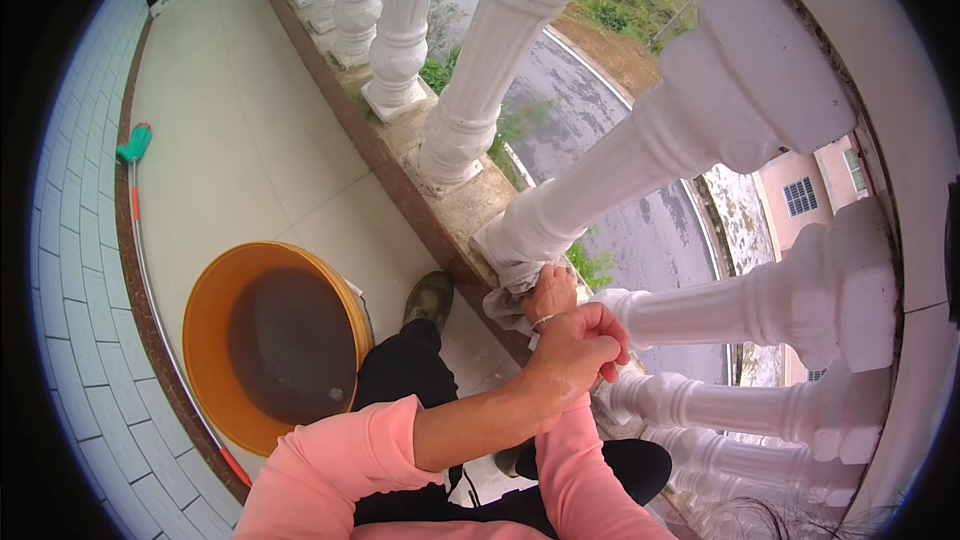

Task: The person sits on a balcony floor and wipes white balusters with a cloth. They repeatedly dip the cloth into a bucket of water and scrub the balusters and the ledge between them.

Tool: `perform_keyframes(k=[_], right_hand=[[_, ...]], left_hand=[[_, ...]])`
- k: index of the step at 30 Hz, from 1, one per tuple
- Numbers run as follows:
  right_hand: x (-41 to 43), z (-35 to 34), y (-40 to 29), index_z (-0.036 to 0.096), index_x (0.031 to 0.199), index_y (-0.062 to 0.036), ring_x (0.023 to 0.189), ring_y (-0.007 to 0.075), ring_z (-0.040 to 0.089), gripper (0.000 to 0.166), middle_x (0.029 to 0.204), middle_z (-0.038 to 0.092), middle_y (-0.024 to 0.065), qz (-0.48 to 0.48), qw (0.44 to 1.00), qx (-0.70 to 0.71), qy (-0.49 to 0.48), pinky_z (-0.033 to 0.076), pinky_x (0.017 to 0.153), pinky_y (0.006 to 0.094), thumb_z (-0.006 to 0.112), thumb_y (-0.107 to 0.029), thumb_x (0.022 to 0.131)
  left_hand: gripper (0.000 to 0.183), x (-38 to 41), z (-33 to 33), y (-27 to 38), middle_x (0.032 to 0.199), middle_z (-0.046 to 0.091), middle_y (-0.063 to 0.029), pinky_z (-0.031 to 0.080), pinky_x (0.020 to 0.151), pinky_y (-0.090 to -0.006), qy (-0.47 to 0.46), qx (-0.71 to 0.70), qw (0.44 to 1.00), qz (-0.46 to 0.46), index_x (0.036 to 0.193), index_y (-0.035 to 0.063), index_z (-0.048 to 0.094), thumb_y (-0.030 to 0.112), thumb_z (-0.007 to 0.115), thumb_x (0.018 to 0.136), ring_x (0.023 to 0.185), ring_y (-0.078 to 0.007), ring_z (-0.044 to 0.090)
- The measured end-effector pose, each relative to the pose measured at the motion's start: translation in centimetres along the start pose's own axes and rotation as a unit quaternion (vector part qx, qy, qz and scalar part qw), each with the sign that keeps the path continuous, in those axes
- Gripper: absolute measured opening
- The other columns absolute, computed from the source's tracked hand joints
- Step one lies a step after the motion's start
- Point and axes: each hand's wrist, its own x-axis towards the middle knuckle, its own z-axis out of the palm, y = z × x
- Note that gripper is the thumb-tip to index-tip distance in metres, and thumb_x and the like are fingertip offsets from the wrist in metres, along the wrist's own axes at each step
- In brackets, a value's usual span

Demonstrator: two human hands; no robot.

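Note:
My right hand (553, 294) grips a wet grey cloth (517, 281) and presses it against the foot of a white baluster (592, 195). A thin bracelet circles that wrist. My left hand (581, 345) crosses over my right forearm, its fingers loosely curled. No object shows in the left hand, but its palm is turned out of sight. Close to its fingertips stands another white baluster (697, 315). The cloth also hangs over the inner edge of the stone ledge (469, 199).
To my left stands an orange-yellow bucket (202, 337) of murky water, close to my boot (430, 298). A mop (137, 142) with a green head lies along the tiled wall (82, 300). Through the balusters, a road (577, 105) shows far below. The handrail (930, 360) runs along the right.

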Motion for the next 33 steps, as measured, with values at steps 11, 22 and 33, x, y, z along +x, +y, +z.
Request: perform_keyframes(k=[11,22,33], right_hand=[[-14.0,5.4,-0.2,0.062,0.098,-0.0051,0.092,0.035,0.062,0.036,0.095,0.065,0.02,0.032,0.983,0.181,0.01,0.049,0.081,0.0417,0.075,-0.02,0.067],[-13.3,-2.9,-0.5,0.054,0.103,-0.0032,0.1,0.0386,0.054,0.039,0.107,0.057,0.0191,-0.052,0.96,0.187,0.2,0.045,0.086,0.0456,0.071,-0.009,0.069],[-1.6,1.4,0.6,0.053,0.114,-0.0063,0.098,0.0314,0.056,0.035,0.107,0.056,0.0162,0.028,0.998,0.001,0.057,0.045,0.082,0.0401,0.059,-0.014,0.08]], left_hand=[[0.007,-0.5,0.4,2.3,0.08,0.062,-0.0043,0.044,0.061,-0.0244,0.06,-0.029,0.997,0.034,0.087,0.0058,0.056,0.003,0.054,0.081,0.066,-0.012,0.056],[0.009,-0.6,-1.2,3.4,0.078,0.06,-0.0039,0.043,0.064,-0.0244,0.124,-0.094,0.979,0.13,0.09,0.0064,0.056,0.003,0.052,0.083,0.068,-0.0126,0.055],[0.01,0.3,-1.9,3.5,0.085,0.058,-0.0055,0.045,0.066,-0.0259,0.092,-0.066,0.986,0.123,0.093,0.006,0.053,0.002,0.052,0.084,0.073,-0.0154,0.054]])
